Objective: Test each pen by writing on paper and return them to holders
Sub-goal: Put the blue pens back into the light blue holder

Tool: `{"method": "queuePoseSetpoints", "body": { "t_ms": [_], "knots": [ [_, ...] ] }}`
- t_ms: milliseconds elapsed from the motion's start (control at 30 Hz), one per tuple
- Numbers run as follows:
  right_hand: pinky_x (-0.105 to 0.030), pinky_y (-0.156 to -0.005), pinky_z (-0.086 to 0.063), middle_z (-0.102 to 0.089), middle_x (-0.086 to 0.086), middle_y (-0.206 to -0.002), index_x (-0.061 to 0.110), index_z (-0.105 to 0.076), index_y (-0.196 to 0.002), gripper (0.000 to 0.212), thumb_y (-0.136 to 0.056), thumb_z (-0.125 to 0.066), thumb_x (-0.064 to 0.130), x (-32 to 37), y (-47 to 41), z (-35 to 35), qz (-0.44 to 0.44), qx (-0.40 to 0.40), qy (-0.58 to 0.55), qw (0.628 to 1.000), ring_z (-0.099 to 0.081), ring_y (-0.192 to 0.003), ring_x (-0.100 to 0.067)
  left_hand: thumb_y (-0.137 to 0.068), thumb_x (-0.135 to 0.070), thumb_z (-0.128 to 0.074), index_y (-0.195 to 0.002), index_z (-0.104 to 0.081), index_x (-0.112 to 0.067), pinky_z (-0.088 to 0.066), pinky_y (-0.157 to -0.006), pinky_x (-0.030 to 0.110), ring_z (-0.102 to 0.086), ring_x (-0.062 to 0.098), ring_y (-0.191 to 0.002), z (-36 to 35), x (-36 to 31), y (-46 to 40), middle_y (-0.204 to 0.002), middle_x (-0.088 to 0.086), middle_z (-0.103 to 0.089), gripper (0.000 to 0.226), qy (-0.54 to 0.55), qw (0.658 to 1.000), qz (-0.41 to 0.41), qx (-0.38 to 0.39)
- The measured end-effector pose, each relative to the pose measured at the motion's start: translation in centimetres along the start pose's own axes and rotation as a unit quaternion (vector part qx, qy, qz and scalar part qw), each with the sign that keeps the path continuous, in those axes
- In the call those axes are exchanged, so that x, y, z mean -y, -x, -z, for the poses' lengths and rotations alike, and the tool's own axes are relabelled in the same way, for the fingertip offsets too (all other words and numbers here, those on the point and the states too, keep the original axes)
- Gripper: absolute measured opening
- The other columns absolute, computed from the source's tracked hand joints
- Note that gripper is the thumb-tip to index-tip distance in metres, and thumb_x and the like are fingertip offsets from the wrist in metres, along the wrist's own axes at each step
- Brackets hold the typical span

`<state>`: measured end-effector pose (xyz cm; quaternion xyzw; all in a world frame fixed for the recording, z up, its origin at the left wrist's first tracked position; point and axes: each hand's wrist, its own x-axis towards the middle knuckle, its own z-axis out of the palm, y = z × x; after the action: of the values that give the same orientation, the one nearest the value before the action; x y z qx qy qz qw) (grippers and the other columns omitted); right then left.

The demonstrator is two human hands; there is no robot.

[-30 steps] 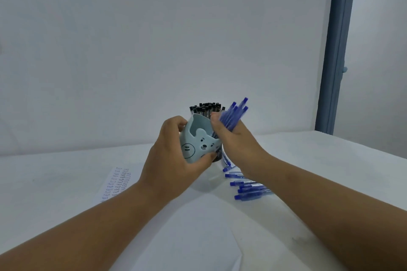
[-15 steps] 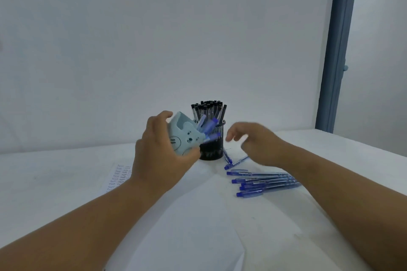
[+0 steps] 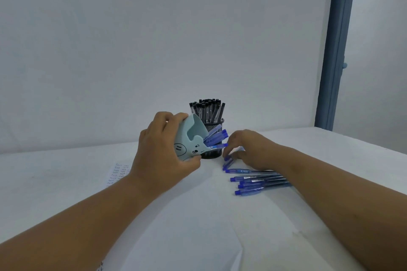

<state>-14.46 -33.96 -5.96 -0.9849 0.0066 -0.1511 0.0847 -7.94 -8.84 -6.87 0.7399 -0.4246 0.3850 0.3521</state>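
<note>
My left hand grips a light blue bear-faced pen holder, lifted off the table and tipped to the right. A few blue pens poke out of its mouth. Just behind it stands a black mesh holder packed with black pens. My right hand is down on the table to the right, fingers bent over the end of a loose blue pen; whether it pinches that pen is hidden. Several more blue pens lie in a row beneath my right wrist.
A white sheet of paper lies in front of me on the white table. A second sheet with rows of handwriting lies to the left, partly under my left arm. A blue door frame rises at the right.
My right hand let go of the bundle of blue pens in the bear holder and dropped to the loose pens on the table. My left hand lowered and tipped the holder to the right.
</note>
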Motion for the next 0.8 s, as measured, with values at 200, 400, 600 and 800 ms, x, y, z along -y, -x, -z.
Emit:
{"method": "queuePoseSetpoints", "body": {
  "t_ms": [200,400,600,800],
  "knots": [
    [-0.035,-0.088,-0.049,-0.067,0.004,-0.101,0.026,-0.072,-0.107,0.027,-0.103,-0.051,0.009,-0.5,0.0,0.8,-0.007,-0.037,-0.038,0.999,-0.06,-0.096,-0.023,-0.058,-0.048,-0.077,-0.132,-0.052,-0.026,-0.045,-0.089,0.041,-0.051,0.01,-0.098,0.0,0.5,0.1,-0.117,-0.01,-0.043,0.081,-0.009,1.0,0.014,0.008],
    [-0.024,-0.091,-0.045,-0.063,0.017,-0.109,0.031,-0.077,-0.11,0.02,-0.1,-0.06,0.025,-0.3,1.1,0.7,-0.025,0.065,-0.072,0.995,-0.06,-0.103,-0.01,-0.058,-0.049,-0.076,-0.131,-0.051,-0.027,-0.043,-0.087,0.038,-0.052,0.011,-0.097,-0.1,0.3,0.3,-0.116,-0.011,-0.044,0.08,-0.01,1.0,0.01,0.019],
    [-0.03,-0.093,-0.052,-0.071,0.017,-0.103,0.032,-0.079,-0.101,0.015,-0.095,-0.066,0.026,-0.6,1.2,1.3,-0.029,0.069,-0.077,0.994,-0.063,-0.1,-0.007,-0.058,-0.051,-0.075,-0.13,-0.049,-0.03,-0.046,-0.085,0.04,-0.053,0.012,-0.095,-0.2,0.6,0.5,-0.115,-0.013,-0.044,0.079,-0.014,1.0,0.012,0.025],
    [-0.026,-0.079,-0.051,-0.07,0.011,-0.096,0.027,-0.071,-0.095,0.011,-0.089,-0.075,0.02,-0.5,1.3,1.6,-0.036,0.079,-0.066,0.994,-0.064,-0.089,-0.013,-0.058,-0.052,-0.075,-0.129,-0.047,-0.033,-0.038,-0.085,0.035,-0.051,0.01,-0.096,-0.3,0.6,0.6,-0.115,-0.015,-0.042,0.078,-0.013,0.999,0.022,0.034]
  ]
}}
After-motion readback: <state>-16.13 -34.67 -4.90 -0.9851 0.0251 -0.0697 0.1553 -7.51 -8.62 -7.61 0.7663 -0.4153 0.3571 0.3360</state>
